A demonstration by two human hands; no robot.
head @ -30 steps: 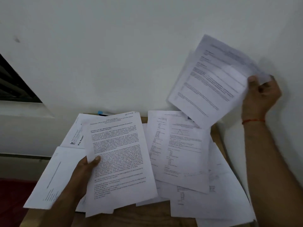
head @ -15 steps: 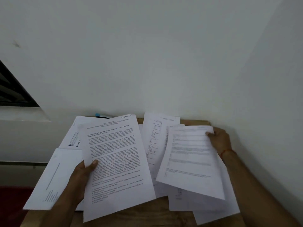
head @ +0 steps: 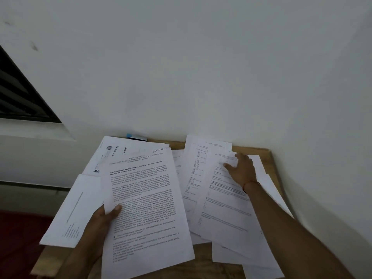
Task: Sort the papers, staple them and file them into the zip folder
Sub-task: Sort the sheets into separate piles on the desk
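My left hand [head: 102, 220] grips a printed text sheet [head: 147, 208] by its left edge, thumb on top, lifted a little over the wooden table [head: 203, 264]. My right hand [head: 240, 168] lies flat with straight fingers on the top sheet [head: 225, 206] of a loose pile of printed papers spread over the right half of the table. More sheets [head: 74, 210] lie under and to the left of the held one. No stapler or zip folder can be made out.
A white wall rises right behind the table and along its right side. A blue-and-dark object [head: 136, 136] peeks out behind the papers at the wall. A dark window [head: 18, 93] is at the left, a red surface [head: 18, 238] below left.
My right hand brought its raised sheet down onto the right pile, let it go and now rests flat on it. My left hand kept hold of the text sheet.
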